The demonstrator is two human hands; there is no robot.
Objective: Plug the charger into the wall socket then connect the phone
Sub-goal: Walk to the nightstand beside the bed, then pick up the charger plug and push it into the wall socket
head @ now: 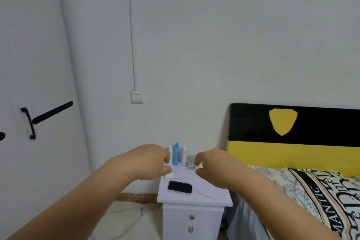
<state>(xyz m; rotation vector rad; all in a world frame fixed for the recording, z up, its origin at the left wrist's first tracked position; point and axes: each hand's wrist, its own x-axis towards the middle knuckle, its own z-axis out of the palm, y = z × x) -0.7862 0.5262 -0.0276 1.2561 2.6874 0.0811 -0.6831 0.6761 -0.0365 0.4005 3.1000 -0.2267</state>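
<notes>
1. Left hand (148, 161) and right hand (211, 165) each pinch the white charger cable (183, 170), stretching it taut (likely untangling).
2. Phone (179, 187) lies at the nightstand (214, 198) front-left corner; wall socket (137, 97) waits unused.

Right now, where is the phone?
In the head view, the phone lies flat on the white nightstand, front-left part, just below both hands, left of the bed.

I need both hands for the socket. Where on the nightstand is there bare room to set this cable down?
The nightstand is bare along its front edge and right side, in front of and right of the phone. The back is crowded: bottles stand against the wall, and both hands hold the cable above.
</notes>
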